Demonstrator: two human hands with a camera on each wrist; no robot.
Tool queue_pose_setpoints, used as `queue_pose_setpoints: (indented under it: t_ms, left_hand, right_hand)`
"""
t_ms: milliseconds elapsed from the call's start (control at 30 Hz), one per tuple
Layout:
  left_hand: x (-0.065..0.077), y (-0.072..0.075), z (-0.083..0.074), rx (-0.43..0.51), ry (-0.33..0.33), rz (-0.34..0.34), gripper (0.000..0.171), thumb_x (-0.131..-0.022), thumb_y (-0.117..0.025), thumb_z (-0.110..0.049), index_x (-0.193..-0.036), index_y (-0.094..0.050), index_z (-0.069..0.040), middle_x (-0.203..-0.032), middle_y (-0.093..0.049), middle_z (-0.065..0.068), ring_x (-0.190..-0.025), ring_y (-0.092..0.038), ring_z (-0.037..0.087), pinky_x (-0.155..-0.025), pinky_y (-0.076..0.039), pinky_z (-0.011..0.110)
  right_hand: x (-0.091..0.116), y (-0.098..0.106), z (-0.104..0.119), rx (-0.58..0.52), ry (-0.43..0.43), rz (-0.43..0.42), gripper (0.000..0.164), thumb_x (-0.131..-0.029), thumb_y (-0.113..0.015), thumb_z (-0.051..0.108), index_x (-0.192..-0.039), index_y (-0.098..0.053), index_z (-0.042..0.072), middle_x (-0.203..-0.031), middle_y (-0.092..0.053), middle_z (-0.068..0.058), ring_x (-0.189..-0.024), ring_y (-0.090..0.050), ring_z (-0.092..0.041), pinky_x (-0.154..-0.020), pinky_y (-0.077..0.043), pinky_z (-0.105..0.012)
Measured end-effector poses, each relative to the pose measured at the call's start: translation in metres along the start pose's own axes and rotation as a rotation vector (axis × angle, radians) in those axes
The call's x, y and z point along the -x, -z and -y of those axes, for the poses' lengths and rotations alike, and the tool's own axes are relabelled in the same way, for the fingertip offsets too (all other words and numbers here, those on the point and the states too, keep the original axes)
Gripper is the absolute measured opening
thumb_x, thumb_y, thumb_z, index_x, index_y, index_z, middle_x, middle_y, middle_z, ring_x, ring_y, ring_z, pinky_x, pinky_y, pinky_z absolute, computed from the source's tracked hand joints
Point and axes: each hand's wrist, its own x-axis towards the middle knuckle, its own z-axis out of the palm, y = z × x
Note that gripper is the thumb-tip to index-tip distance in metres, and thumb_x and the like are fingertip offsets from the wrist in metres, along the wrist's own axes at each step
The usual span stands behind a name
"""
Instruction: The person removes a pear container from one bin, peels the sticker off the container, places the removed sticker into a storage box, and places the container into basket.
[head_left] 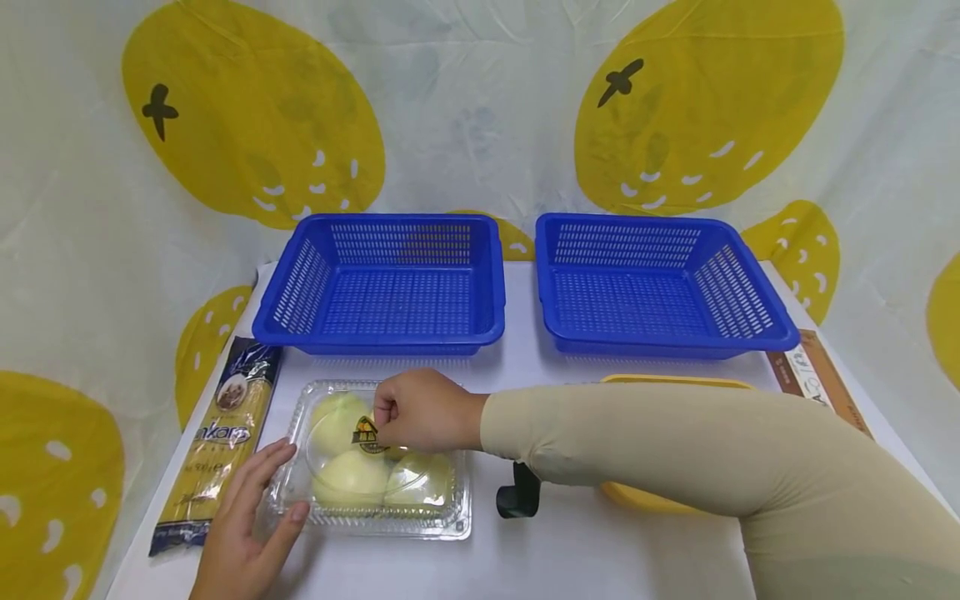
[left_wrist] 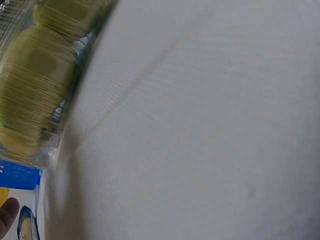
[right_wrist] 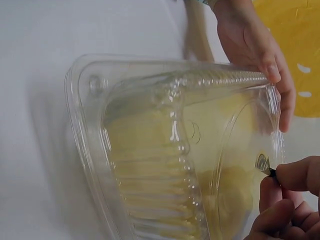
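Observation:
A clear plastic clamshell box [head_left: 459, 525] stands on the white table with several pale yellow-green round fruits [head_left: 348, 479] inside. A dark sticker [head_left: 365, 431] with an orange mark is on its lid. My right hand [head_left: 433, 410] is over the lid, pinching the sticker's edge between thumb and finger; the right wrist view shows that edge of the sticker [right_wrist: 262, 163] lifted. At the box's left side my left hand [head_left: 243, 517] rests with fingers extended, touching the rim. In the left wrist view only a fingertip [left_wrist: 7, 214] shows.
Two blue baskets [head_left: 405, 340] [head_left: 667, 343] stand at the back. A pasta packet [head_left: 225, 442] lies along the left edge. Behind the right sleeve sits a yellow tray [head_left: 675, 380], partly hidden. A brown box [head_left: 828, 375] lies at the right edge.

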Motion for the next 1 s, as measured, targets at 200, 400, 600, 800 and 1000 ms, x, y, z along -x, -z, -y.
queue_pose_setpoints:
  t_ms: [200,400,600,800,1000]
  left_hand:
    - [-0.001,0.001,-0.001,-0.002,-0.009,0.003,0.069,-0.090,-0.078,-0.004,-0.155,-0.056,-0.015,-0.157,-0.050,0.008,-0.147,-0.032,-0.003,-0.114,-0.022,0.012]
    - [-0.003,0.001,-0.006,-0.019,0.004,0.007,0.068,-0.092,-0.079,-0.008,-0.154,-0.056,-0.019,-0.156,-0.051,0.007,-0.145,-0.033,-0.004,-0.112,-0.023,0.010]
    - [-0.004,0.001,-0.004,-0.013,-0.012,0.015,0.070,-0.090,-0.081,-0.006,-0.155,-0.056,-0.018,-0.156,-0.052,0.007,-0.145,-0.033,-0.004,-0.112,-0.023,0.011]
    - [-0.005,0.001,-0.002,-0.005,-0.061,0.004,0.073,-0.087,-0.082,-0.003,-0.155,-0.057,-0.015,-0.153,-0.054,0.008,-0.144,-0.036,-0.003,-0.114,-0.023,0.011]
    - [-0.003,0.001,-0.002,-0.014,-0.033,0.008,0.072,-0.089,-0.082,-0.006,-0.156,-0.056,-0.017,-0.154,-0.054,0.007,-0.144,-0.035,-0.005,-0.113,-0.022,0.010]
  right_hand:
    - [-0.003,0.002,-0.004,0.038,0.009,0.001,0.020,-0.093,-0.075,0.010,-0.077,-0.065,0.018,-0.070,-0.060,0.011,-0.067,-0.052,-0.006,-0.063,-0.044,-0.022]
    - [-0.005,0.005,-0.005,0.096,-0.005,-0.006,0.022,-0.093,-0.077,0.014,-0.076,-0.064,0.018,-0.070,-0.061,0.011,-0.066,-0.053,-0.007,-0.063,-0.045,-0.023]
    - [-0.001,0.007,0.002,0.102,-0.019,-0.034,0.025,-0.092,-0.079,0.016,-0.070,-0.067,0.018,-0.066,-0.063,0.012,-0.064,-0.055,-0.006,-0.061,-0.046,-0.022]
    - [0.002,0.012,0.014,0.044,-0.028,-0.062,0.027,-0.091,-0.080,0.019,-0.067,-0.069,0.018,-0.063,-0.064,0.012,-0.065,-0.057,-0.006,-0.063,-0.049,-0.022]
    - [0.004,0.025,0.013,0.014,0.038,-0.029,0.019,-0.092,-0.079,0.016,-0.076,-0.070,0.018,-0.069,-0.064,0.012,-0.071,-0.056,-0.006,-0.068,-0.048,-0.022]
